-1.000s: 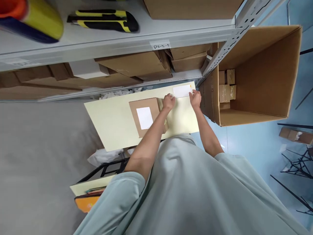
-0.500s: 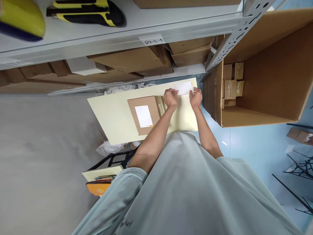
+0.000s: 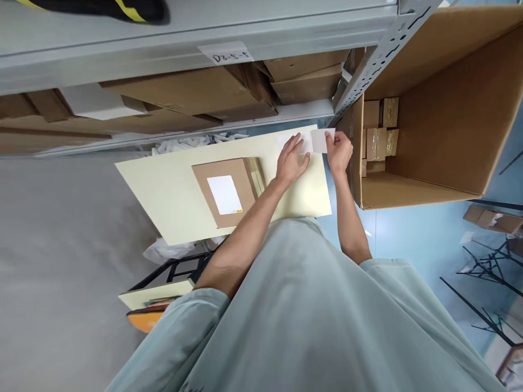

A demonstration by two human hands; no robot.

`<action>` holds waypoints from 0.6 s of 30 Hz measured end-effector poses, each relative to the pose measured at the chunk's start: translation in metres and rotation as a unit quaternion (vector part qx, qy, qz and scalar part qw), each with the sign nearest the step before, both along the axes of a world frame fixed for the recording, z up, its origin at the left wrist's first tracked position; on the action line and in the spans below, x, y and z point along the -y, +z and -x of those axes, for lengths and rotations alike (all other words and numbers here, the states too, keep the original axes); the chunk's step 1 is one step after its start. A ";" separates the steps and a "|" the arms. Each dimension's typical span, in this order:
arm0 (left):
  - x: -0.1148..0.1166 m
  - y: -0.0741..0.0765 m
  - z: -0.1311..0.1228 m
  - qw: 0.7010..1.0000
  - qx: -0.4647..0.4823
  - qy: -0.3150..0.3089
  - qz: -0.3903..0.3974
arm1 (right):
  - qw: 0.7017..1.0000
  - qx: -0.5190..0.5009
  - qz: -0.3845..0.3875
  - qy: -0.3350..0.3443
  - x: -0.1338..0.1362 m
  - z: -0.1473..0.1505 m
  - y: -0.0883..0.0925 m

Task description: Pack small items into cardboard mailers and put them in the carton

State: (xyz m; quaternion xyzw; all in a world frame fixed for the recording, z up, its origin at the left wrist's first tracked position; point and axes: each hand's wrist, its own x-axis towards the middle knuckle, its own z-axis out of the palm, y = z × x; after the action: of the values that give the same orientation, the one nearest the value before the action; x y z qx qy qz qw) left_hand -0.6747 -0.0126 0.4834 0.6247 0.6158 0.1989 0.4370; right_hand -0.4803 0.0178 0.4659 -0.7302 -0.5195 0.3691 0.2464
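Hands bare, a person in a pale green short-sleeved shirt (image 3: 310,305) handles white paper at the far right end of a cream worktop (image 3: 159,196), beside a steel shelving unit (image 3: 122,57). The right hand (image 3: 339,151) pinches a white slip (image 3: 321,141) between thumb and bent fingers, its free part jutting past the worktop's edge. The left hand (image 3: 291,160) is spread loosely, palm down, thumb apart from the fingers, with nothing in its grasp; its fingertips reach over a white sheet (image 3: 303,136) lying on the worktop just beside the slip. Whether sheet and slip are joined cannot be told.

Left of the hands, a brown carton (image 3: 245,190) sits on the worktop, close by the left forearm, its top bearing a white label (image 3: 224,193) with an orange mark at one corner and its side taped. To the right, a large open cardboard box (image 3: 445,130) holds several small taped boxes (image 3: 376,142) stacked at its inner left.

Above, a handwritten tag (image 3: 226,53) on the shelf beam reads "D3-5-5," with brown cartons (image 3: 175,90) packed below it. A black-and-yellow object (image 3: 143,10), cut off by the frame, lies on the upper shelf; a white plastic bag (image 3: 167,250) shows below the worktop's left end.
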 end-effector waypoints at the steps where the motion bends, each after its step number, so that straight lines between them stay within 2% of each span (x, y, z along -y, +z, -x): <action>1: -0.006 -0.010 -0.001 1.000 0.005 -0.027 0.006 | 1.000 0.003 -0.002 0.001 -0.001 -0.009 -0.001; 4: -0.022 -0.039 -0.008 0.995 0.003 -0.101 0.023 | 1.000 0.003 0.002 -0.004 -0.003 -0.024 -0.004; 7: -0.029 -0.057 -0.014 0.991 -0.010 -0.126 0.044 | 1.000 0.006 0.025 -0.009 -0.003 -0.026 -0.009; 10: -0.029 -0.063 -0.015 0.991 -0.011 -0.121 0.050 | 0.999 0.023 0.027 0.000 -0.001 -0.026 -0.013; 14: -0.028 -0.062 -0.015 0.992 -0.018 -0.116 0.051 | 0.999 0.004 0.019 -0.030 0.003 -0.026 -0.017; 18: -0.030 -0.061 -0.017 0.995 -0.010 -0.086 0.055 | 0.997 0.020 0.050 -0.047 0.003 -0.026 -0.015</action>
State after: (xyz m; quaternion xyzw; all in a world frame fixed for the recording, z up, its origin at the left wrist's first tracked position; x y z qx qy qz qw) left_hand -0.6580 0.0178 0.4226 0.6522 0.5741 0.1206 0.4801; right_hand -0.4545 0.0150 0.4508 -0.7723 -0.4705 0.3679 0.2164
